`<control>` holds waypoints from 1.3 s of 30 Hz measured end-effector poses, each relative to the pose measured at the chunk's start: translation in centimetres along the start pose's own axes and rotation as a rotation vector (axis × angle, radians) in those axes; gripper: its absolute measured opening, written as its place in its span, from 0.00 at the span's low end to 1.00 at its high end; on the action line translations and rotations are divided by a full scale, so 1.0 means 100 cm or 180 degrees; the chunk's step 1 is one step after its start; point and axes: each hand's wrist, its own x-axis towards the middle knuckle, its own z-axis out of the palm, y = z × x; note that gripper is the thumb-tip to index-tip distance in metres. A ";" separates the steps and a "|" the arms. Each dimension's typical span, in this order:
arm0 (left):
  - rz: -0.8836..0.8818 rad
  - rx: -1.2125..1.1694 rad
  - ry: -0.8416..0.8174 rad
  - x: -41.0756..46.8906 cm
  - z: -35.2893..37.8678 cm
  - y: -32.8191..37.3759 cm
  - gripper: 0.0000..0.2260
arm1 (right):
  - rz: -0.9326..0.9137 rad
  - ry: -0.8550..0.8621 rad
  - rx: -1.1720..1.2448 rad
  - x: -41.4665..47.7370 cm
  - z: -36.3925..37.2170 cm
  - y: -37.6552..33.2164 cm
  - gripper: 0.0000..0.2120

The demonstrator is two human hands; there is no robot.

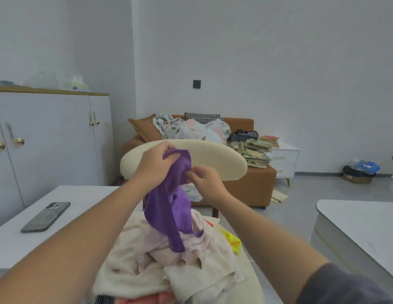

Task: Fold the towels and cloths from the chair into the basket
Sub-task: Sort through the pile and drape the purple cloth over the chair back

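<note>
The purple cloth (169,207) hangs in front of the chair's (213,157) cream backrest, and its lower end trails onto the pile of towels (134,255) heaped on the chair's seat. The left hand (157,160) grips the top edge with its fingers curled round the fabric. The right hand (204,179) pinches the edge just below. The step looks like finding the corners. It would go best if the hands slid apart along that one edge until the cloth hung flat and clear of the pile, since the trailing tail could drag a pale towel off the seat. A yellow cloth (231,239) peeks out at the right side of the chair's heap. The basket is not in view, so where the folded piece goes cannot be told. Left of the chair a table (20,249) carries a phone (46,216), which takes up part of that folding surface. Another white table (362,224) stands to the chair's right, and a sofa (246,185) sits behind the chair.
</note>
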 end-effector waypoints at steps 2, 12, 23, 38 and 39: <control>0.0154 0.0183 0.0071 0.005 -0.019 0.019 0.04 | -0.0022 0.0247 0.0090 0.002 -0.017 -0.027 0.09; 0.0233 0.0689 0.0551 0.037 -0.074 0.068 0.09 | -0.0643 0.0267 -0.0597 0.019 -0.101 -0.124 0.07; -0.0815 -0.0444 0.0443 0.117 -0.015 0.050 0.14 | 0.0534 0.0129 -0.0988 0.071 -0.149 -0.041 0.15; -0.0467 0.2311 -0.1269 0.226 0.185 -0.122 0.34 | 0.0167 -0.0156 -0.3184 0.214 -0.071 0.155 0.33; -0.0248 0.2588 -0.1147 0.223 0.192 -0.132 0.32 | -0.0004 -0.0042 -0.3384 0.216 -0.067 0.162 0.31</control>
